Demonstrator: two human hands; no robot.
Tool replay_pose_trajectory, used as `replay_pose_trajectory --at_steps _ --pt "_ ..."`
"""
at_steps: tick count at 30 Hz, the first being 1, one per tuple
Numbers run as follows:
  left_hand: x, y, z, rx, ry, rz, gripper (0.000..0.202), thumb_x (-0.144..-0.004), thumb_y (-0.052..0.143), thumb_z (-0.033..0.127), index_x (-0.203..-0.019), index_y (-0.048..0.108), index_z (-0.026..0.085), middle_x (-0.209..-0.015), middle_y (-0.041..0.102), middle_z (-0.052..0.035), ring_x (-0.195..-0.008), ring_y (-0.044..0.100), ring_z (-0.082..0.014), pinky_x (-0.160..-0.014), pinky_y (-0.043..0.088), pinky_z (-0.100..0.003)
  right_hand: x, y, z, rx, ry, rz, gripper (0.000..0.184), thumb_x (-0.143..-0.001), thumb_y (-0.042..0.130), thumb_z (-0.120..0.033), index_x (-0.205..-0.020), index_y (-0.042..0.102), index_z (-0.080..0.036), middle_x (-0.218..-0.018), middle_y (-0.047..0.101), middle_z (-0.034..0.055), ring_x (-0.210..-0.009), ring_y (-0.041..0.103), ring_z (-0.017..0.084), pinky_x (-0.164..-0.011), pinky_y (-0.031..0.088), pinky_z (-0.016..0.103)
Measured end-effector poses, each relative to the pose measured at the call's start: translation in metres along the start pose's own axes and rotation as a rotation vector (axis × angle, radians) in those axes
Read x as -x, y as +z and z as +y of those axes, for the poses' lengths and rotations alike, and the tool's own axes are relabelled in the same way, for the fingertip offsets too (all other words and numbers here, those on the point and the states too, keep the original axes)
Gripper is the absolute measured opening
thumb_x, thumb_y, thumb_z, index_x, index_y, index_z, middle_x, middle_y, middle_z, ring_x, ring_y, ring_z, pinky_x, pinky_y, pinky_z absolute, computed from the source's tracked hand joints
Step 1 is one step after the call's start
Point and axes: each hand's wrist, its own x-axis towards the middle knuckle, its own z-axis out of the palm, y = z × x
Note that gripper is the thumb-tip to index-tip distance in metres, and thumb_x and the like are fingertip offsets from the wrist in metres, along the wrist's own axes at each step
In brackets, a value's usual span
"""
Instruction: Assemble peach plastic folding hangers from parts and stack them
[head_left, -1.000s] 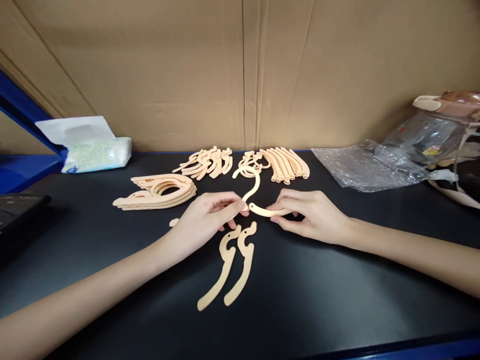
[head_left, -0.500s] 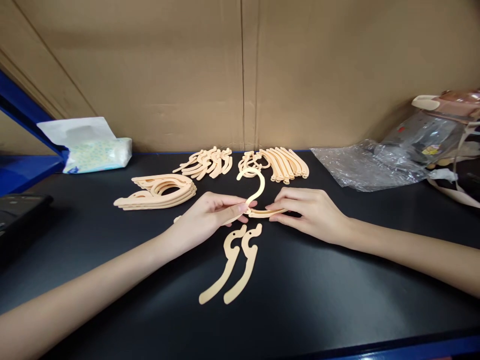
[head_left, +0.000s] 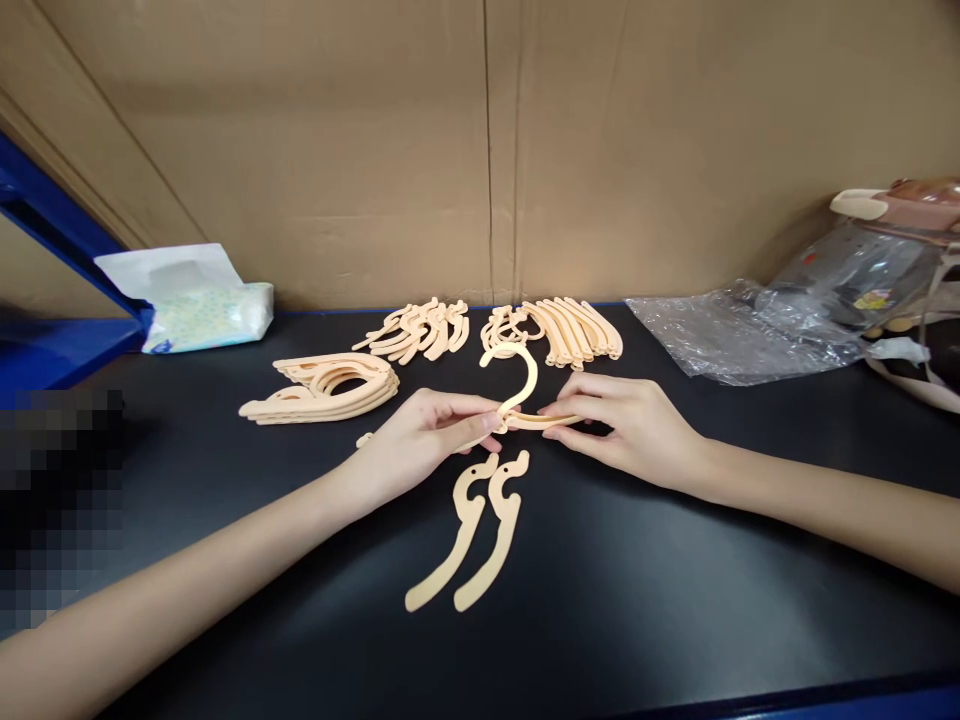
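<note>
A cream folding hanger (head_left: 531, 380) is held just above the black table, its curved hook upward. My left hand (head_left: 424, 435) pinches it at the joint below the hook, thumb in front. My right hand (head_left: 630, 425) is closed on the end of the hanger's right arm. My left fingers hide most of the other side, though a small cream tip (head_left: 364, 440) shows beyond that hand. Two loose curved hanger arms, a left one (head_left: 457, 535) and a right one (head_left: 499, 540), lie side by side in front of my hands, each with a small hole near its notched top.
Stacked folded hangers (head_left: 330, 405) lie to the left. Behind are a pile of notched arms (head_left: 424, 330), several hooks (head_left: 502, 330) and a row of curved arms (head_left: 574, 330). A tissue pack (head_left: 210, 315) is at left; a plastic bag (head_left: 735, 335) and bottle (head_left: 862, 260) at right.
The whole view has shifted slightly, so things appear a little further right. Both hands keep their hold on the hanger, which looks almost the same.
</note>
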Motion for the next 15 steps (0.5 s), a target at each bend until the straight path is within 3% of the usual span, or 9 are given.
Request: replay_pose_trajectory --at_steps 4,10,15 --pt "-0.0006 0.0004 -0.0005 0.050 -0.005 0.004 0.025 -0.087 0.060 0.037 -0.095 0.074 0.018 -0.078 0.075 -0.0011 -0.079 0.070 -0.0174 -0.075 0.053 -0.027 -0.0004 -0.0004 -0.0013 -0.015 0.007 -0.006 0.015 -0.090 0.060 -0.024 -0.097 0.073 -0.020 -0.086 0.068 0.0011 -0.071 0.062 0.011 -0.065 0.047 0.021" --pt "0.0003 0.0011 -0.0006 0.112 -0.044 0.007 0.026 -0.085 0.063 0.034 -0.105 0.072 0.019 -0.083 0.075 -0.0009 -0.078 0.071 -0.0154 -0.070 0.053 -0.024 -0.0009 -0.0020 -0.0031 -0.019 0.008 -0.021 0.016 -0.090 0.059 -0.024 -0.096 0.073 -0.020 -0.083 0.067 0.0005 -0.070 0.061 0.010 -0.063 0.045 0.021" --pt "-0.0001 0.0007 -0.0011 0.115 -0.005 -0.001 0.025 -0.086 0.064 0.035 -0.103 0.071 0.020 -0.088 0.074 -0.0008 -0.079 0.071 -0.0151 -0.071 0.053 -0.024 -0.0004 -0.0024 -0.0029 -0.004 0.002 -0.015 0.015 -0.089 0.060 -0.022 -0.096 0.074 -0.020 -0.081 0.066 -0.0006 -0.068 0.060 0.009 -0.061 0.044 0.021"
